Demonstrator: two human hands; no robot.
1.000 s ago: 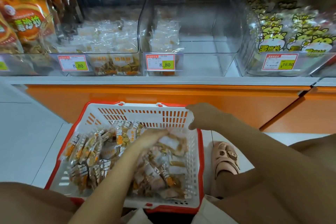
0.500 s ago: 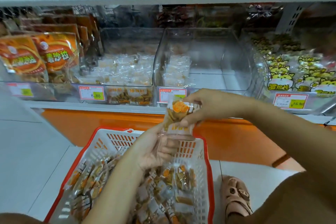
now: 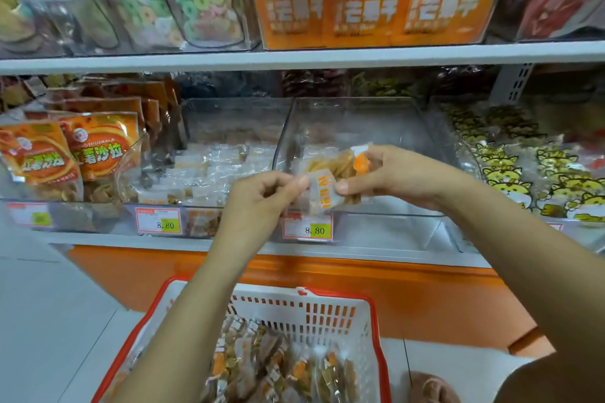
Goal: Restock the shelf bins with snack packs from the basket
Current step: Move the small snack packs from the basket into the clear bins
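Pinching one snack pack (image 3: 330, 173) from both ends, the fingers (image 3: 288, 180) of the left hand (image 3: 258, 199) are curled on its white printed end. The right hand (image 3: 396, 173) grips the other end, thumb below and fingers above. Part of the pack is hidden behind the right hand, and the print is too blurred to read. The pack is clear, crinkly plastic w/ orange marks, and pale yellow strips show inside. It is held in the air at the front of a clear plastic bin (image 3: 360, 114) on the lower shelf (image 3: 360, 250), above a price label (image 3: 307, 228) reading 8.80. Below, a white basket (image 3: 327, 311) w/ red rim, cut off by the bottom edge, holds many more packs (image 3: 278, 370). It stands on a pale tiled floor (image 3: 49, 321), before the shelf's orange base (image 3: 442, 298).
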